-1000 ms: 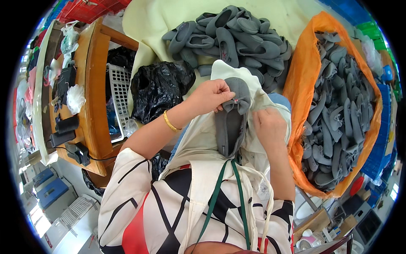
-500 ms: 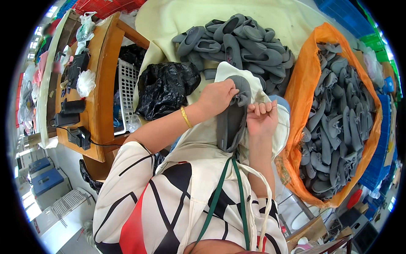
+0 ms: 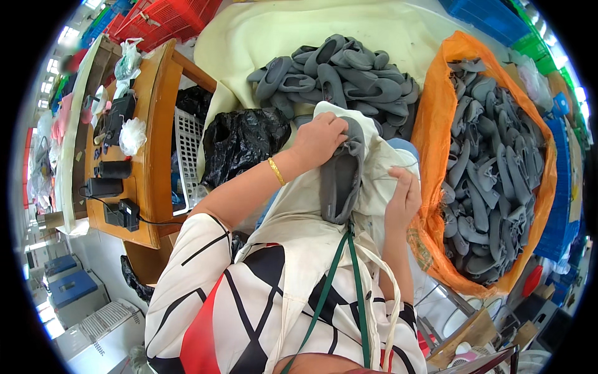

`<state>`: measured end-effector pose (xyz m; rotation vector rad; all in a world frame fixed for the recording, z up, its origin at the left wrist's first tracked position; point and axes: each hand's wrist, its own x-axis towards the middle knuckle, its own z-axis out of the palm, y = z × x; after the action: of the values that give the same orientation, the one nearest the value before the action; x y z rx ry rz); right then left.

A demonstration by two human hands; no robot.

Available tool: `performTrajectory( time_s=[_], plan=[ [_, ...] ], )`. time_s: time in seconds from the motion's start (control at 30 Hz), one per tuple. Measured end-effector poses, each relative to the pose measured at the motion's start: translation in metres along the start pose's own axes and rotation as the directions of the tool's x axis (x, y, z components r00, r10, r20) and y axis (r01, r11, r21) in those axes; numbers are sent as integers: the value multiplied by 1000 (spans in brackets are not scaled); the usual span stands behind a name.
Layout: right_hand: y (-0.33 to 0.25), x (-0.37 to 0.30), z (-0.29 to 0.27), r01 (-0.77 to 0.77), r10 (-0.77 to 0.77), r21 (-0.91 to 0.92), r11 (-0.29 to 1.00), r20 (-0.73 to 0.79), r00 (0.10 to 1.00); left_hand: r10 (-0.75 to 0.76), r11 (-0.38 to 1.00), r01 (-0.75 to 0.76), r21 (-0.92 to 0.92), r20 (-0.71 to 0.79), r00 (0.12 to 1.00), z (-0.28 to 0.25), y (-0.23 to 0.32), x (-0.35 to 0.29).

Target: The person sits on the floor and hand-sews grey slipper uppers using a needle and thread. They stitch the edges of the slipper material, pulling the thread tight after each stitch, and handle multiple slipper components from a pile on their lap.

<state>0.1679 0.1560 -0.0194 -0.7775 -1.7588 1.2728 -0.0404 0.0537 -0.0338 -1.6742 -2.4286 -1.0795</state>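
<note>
On the head view I see my left hand (image 3: 319, 138) gripping the grey slipper (image 3: 341, 176) on my lap, beside the slipper pile (image 3: 339, 78) and orange sack (image 3: 492, 168). My right hand (image 3: 403, 198), fingers pinched together on thread, has pulled away from the slipper since half a second ago.

I see a big orange sack (image 3: 436, 206) on my right side. It is open at the top and full of grey shoe pieces. It has a small dark printed patch (image 3: 422, 249) low on its near side. A crumpled black plastic bag (image 3: 240, 143) sits in front of me, a bit to the left, beside a white basket. On the wooden counter (image 3: 152, 124) at my left lie two small white plastic bags (image 3: 132, 134), one near the far end and one in the middle. I see no signs or screens.
</note>
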Motion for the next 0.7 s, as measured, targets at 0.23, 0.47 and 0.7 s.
performTrajectory(
  time_s=[0.23,0.47,0.7],
  plan=[
    [-14,-41,-100,430,-126,-520,738,520,845,-29,998,46,-54,287,957,-13,10,2],
    [-5,-32,-102,-363,370,-101,926,70,926,-224,933,84,350,381,897,-10,41,26],
    [8,8,-40,-512,451,222,830,272,850,-277,953,221,209,296,914,1,17,23]
  ],
)
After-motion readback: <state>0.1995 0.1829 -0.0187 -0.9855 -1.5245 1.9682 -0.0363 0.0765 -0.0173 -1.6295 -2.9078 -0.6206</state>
